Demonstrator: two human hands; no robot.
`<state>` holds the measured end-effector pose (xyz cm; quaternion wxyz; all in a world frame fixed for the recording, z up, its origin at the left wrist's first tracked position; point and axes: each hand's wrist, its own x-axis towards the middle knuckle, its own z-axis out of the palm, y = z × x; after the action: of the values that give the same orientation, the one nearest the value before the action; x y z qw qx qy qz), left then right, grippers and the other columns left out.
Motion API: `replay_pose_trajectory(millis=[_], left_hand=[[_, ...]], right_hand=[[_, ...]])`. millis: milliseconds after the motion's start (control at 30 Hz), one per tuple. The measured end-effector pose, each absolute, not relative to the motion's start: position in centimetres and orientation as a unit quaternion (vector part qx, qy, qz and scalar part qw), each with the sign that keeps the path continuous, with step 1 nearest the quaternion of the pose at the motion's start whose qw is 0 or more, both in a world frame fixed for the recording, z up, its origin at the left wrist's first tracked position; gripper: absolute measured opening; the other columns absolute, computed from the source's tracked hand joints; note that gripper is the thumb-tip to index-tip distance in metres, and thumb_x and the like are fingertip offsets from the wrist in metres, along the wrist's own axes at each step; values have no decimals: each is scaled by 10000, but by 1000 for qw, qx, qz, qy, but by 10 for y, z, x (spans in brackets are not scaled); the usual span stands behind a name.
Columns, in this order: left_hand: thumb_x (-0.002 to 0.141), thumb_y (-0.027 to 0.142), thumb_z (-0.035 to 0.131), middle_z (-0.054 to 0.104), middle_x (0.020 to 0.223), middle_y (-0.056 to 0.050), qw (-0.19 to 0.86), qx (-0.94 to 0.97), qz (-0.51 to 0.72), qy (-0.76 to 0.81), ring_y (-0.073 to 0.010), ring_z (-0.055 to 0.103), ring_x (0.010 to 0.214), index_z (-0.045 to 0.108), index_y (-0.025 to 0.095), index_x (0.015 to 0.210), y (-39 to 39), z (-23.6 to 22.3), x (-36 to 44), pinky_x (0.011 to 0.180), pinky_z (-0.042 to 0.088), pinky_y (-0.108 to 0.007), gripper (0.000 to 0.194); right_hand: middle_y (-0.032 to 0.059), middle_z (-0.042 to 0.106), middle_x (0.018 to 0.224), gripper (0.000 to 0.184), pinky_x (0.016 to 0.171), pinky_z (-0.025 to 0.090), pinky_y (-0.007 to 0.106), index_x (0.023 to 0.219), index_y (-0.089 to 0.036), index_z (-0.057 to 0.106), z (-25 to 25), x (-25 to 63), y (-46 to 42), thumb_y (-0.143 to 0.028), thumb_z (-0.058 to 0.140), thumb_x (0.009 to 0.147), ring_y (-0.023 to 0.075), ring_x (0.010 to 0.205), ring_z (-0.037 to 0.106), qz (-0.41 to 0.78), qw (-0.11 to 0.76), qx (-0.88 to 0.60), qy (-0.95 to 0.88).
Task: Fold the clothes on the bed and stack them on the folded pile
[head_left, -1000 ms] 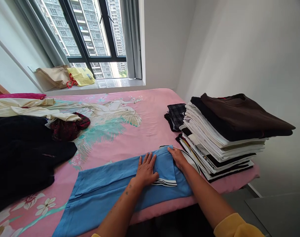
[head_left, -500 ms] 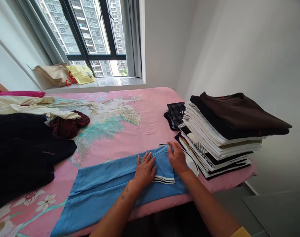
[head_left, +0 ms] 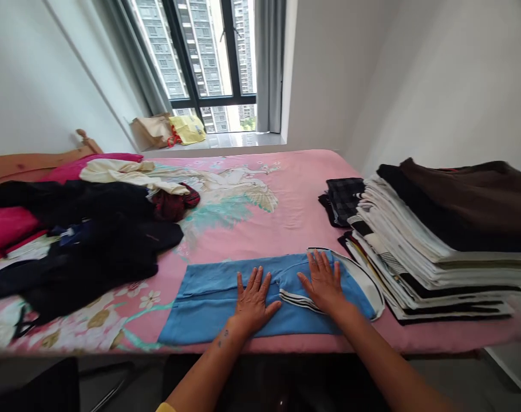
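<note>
A blue shirt point(head_left: 213, 315) with a white collar and black-and-white striped sleeve trim lies folded lengthwise near the front edge of the bed. My left hand point(head_left: 252, 297) rests flat on its middle, fingers spread. Over the folded sleeve, just above the striped trim, my right hand point(head_left: 324, 280) presses flat with its fingers apart. The white collar point(head_left: 363, 274) sticks out at the right end, close to a tall stack of folded clothes point(head_left: 419, 252).
Dark plaid folded clothes point(head_left: 344, 197) sit behind the stack. Loose black clothes point(head_left: 110, 246) and a cream garment point(head_left: 123, 174) are heaped on the left. The pink bedspread point(head_left: 299, 212) has a bird pattern. Paper bags point(head_left: 157, 130) stand on the windowsill.
My right hand has moved from the shirt's far edge onto the folded sleeve and flattened. My left hand stays on the shirt. The view has turned left, showing more of the heap.
</note>
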<state>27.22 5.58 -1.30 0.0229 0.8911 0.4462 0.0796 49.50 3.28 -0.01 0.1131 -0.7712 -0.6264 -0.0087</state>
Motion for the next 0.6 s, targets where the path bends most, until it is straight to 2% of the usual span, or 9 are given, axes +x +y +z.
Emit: replay_pose_trajectory(millis=[67, 167, 300, 367, 467, 533, 600], left_hand=[[821, 650, 330, 162, 1525, -92, 29, 885, 65, 460, -270, 127, 1400, 177, 269, 1441, 49, -10, 255, 1062, -147, -592, 744], [828, 631, 333, 131, 1531, -83, 27, 848, 36, 529, -270, 96, 1405, 195, 276, 1438, 45, -6, 215, 1063, -136, -590, 719], [855, 568, 315, 165, 1523, -119, 12, 740, 2, 673, -302, 124, 1396, 244, 221, 1428, 52, -3, 141, 1059, -35, -626, 674], [867, 547, 287, 252, 1493, -156, 3, 684, 9, 730, -306, 196, 1375, 275, 168, 1414, 56, -1, 108, 1069, 91, -591, 666], [859, 565, 268, 479, 1328, -185, -2, 642, 27, 766, -315, 405, 1244, 456, 122, 1280, 59, 7, 78, 1001, 295, -487, 639], [813, 636, 296, 576, 1176, -189, 4, 629, 27, 777, -332, 504, 1122, 561, 117, 1125, 60, 15, 74, 925, 362, -461, 661], [741, 719, 333, 623, 1052, -199, 37, 604, 11, 796, -356, 560, 1024, 599, 105, 1018, 64, 23, 76, 859, 395, -458, 724]], right_hand=[[81, 191, 1513, 642, 1103, -8, 537, 1438, -165, 223, 1, 474, 22, -521, 272, 907, 235, 1400, 52, -16, 136, -721, -679], [79, 236, 1499, 643, 1095, 18, 564, 1425, -201, 270, -11, 448, 10, -545, 322, 885, 257, 1392, 116, 28, 126, -660, -740], [95, 274, 1482, 662, 1087, 23, 589, 1422, -200, 275, -25, 436, 1, -540, 376, 863, 274, 1378, 180, 61, 111, -636, -761], [94, 284, 1478, 650, 1087, 41, 592, 1420, -199, 281, -21, 436, -2, -529, 378, 868, 273, 1377, 184, 55, 131, -635, -760], [83, 328, 1461, 573, 1099, 91, 567, 1399, -205, 326, -5, 431, -16, -469, 373, 892, 256, 1377, 193, 35, 186, -626, -756], [75, 371, 1437, 490, 1103, 141, 544, 1355, -215, 396, 1, 422, -31, -403, 378, 902, 246, 1370, 217, 28, 226, -621, -750], [71, 413, 1407, 413, 1094, 199, 537, 1291, -232, 469, -1, 409, -50, -340, 392, 900, 246, 1356, 258, 38, 256, -614, -746]])
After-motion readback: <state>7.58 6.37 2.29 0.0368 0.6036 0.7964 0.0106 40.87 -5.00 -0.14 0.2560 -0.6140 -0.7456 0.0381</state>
